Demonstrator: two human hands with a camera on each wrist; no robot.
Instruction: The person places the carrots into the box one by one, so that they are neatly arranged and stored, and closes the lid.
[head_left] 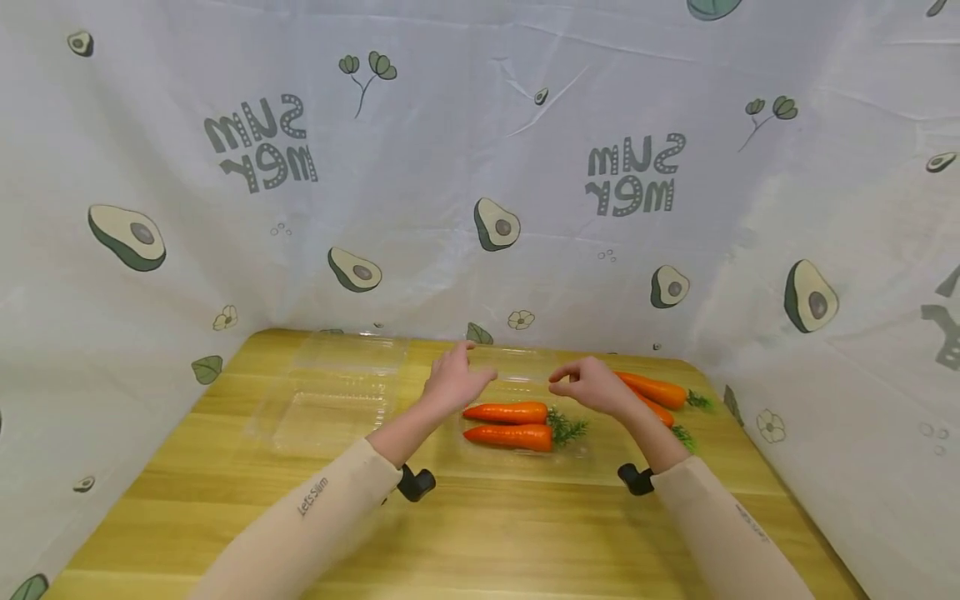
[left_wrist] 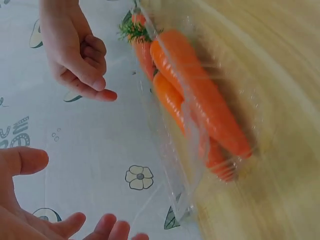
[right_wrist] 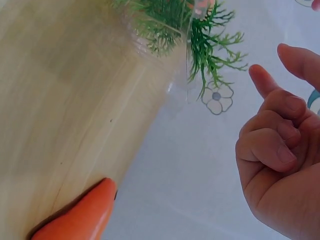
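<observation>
Two orange carrots (head_left: 506, 413) with green leafy tops (head_left: 567, 427) lie side by side in a clear plastic box (head_left: 583, 453), its lid (head_left: 510, 364) raised at the back. My left hand (head_left: 453, 379) is above the box's back left side, fingers spread and holding nothing. Over the back right side is my right hand (head_left: 597, 388). The right wrist view shows this hand (right_wrist: 280, 140) with three fingers curled, index finger and thumb extended apart, nothing between them. In the left wrist view, the carrots (left_wrist: 200, 95) show partly through the box wall (left_wrist: 182, 202).
Another clear plastic box (head_left: 330, 421) stands with its lid up on the left of the wooden table (head_left: 495, 533). More carrots (head_left: 656, 389) with leafy tops lie at the right, partly behind my right forearm. A printed curtain (head_left: 435, 167) hangs around the table's back and sides.
</observation>
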